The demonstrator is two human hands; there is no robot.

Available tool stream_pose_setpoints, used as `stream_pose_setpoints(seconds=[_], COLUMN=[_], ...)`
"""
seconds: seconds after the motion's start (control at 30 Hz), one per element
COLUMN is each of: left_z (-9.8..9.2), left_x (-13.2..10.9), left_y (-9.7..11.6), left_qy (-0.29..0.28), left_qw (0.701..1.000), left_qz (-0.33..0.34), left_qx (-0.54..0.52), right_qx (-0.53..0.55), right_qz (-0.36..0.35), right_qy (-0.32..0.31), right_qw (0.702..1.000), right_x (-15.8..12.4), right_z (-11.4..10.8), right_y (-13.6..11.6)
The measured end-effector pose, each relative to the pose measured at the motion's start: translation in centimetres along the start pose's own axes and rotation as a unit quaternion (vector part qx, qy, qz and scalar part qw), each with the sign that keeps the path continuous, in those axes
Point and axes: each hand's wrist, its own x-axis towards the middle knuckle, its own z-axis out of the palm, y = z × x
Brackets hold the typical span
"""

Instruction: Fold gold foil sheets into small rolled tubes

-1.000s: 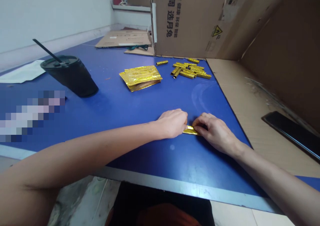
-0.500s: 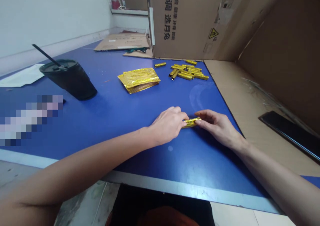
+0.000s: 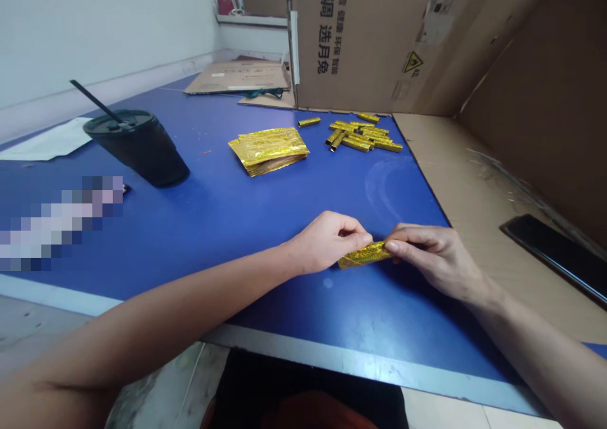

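A shiny gold strip [image 3: 363,255] is held between my two hands just above the blue table [image 3: 284,201]. My left hand [image 3: 332,239] pinches its upper edge near the left end. The right end is gripped between thumb and fingers of my right hand [image 3: 429,255]. Beyond my hands lies a stack of flat gold sheets [image 3: 270,151]. Farther right is a loose pile of several small gold rolled tubes [image 3: 363,135], with one separate gold tube [image 3: 309,122] to its left.
At the left stand a dark cup [image 3: 142,148] with a straw and a white sheet [image 3: 47,139]. A large cardboard box [image 3: 370,43] rises behind the tubes. A black phone-like object [image 3: 559,252] rests on cardboard at the right. Flat cardboard [image 3: 237,77] lies at the back.
The gold strip has come nearer and shows a broader face. My left hand has shifted its pinch onto the upper edge, and my right hand has closed more around the right end.
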Motion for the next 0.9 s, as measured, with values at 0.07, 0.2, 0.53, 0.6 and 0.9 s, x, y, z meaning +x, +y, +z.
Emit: stream_pose_setpoints(seconds=[0.07,0.2,0.53,0.6,0.9], left_z=[0.0,-0.1,0.3,0.5,1.4], left_x=[0.0,-0.3,-0.5,-0.6,-1.1], left_y=[0.3,0.7,0.3,0.3,0.8], left_qy=[-0.035,-0.083,-0.084,-0.064,-0.018], left_qw=[0.999,0.994,0.994,0.997,0.999], left_qz=[-0.027,-0.048,-0.06,-0.046,-0.031], left_qx=[-0.031,-0.051,-0.025,0.01,0.041], right_qx=[0.015,0.057,0.116,0.114,0.131], right_qz=[0.003,0.024,0.098,0.102,0.091], right_qy=[-0.024,-0.063,-0.086,-0.085,-0.067], right_qw=[1.0,0.996,0.985,0.984,0.985], right_x=[-0.1,0.0,0.2,0.2,0.1], right_z=[0.0,0.0,0.6,0.7,0.9], right_y=[-0.1,0.0,0.0,0.0,0.1])
